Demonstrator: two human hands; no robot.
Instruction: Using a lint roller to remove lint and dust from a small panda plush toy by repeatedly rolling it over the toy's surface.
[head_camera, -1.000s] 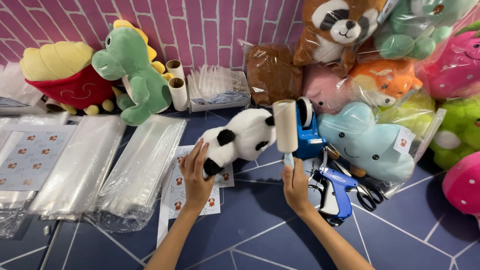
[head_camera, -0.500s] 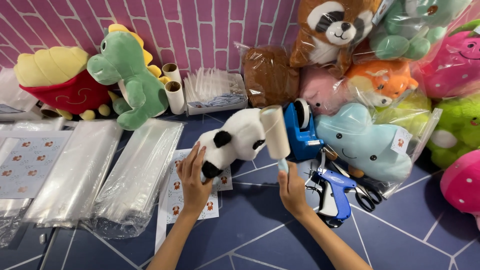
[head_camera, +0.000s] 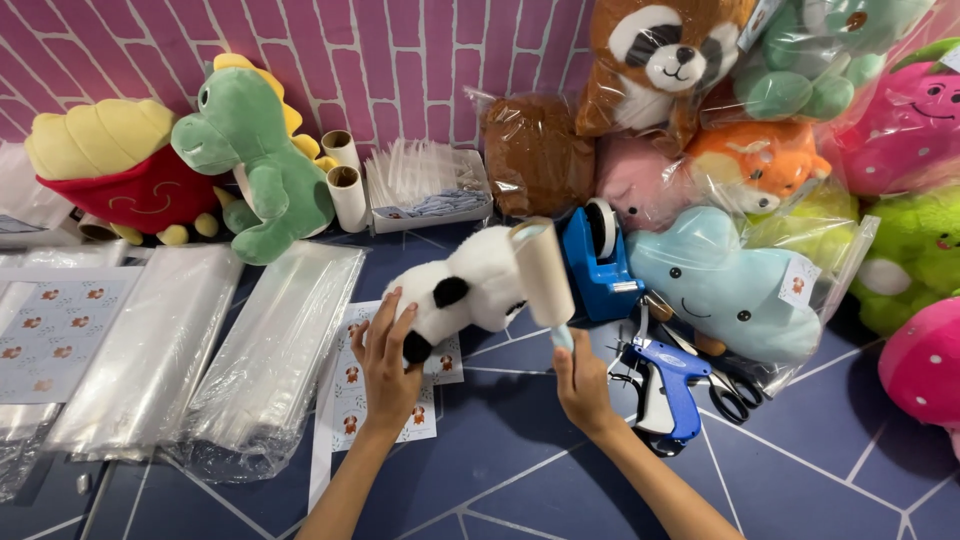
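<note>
My left hand (head_camera: 385, 365) grips the lower end of a white and black panda plush (head_camera: 462, 290), holding it tilted above the dark blue table. In my right hand (head_camera: 580, 385) is the light blue handle of a lint roller (head_camera: 543, 272), whose white roll lies against the plush's upper side. Sticker sheets (head_camera: 352, 400) with small brown animal pictures lie under my left hand.
Stacks of clear plastic bags (head_camera: 270, 350) lie to the left. A blue tape dispenser (head_camera: 597, 258), a blue tagging gun (head_camera: 668, 385) and scissors (head_camera: 728, 392) sit right of my hands. Bagged plush toys (head_camera: 730, 285) line the back and right; a green dinosaur plush (head_camera: 260, 165) stands back left.
The lint roller has moved left and down along the panda plush. My left hand has kept its hold on the plush, shifting slightly left with it.
</note>
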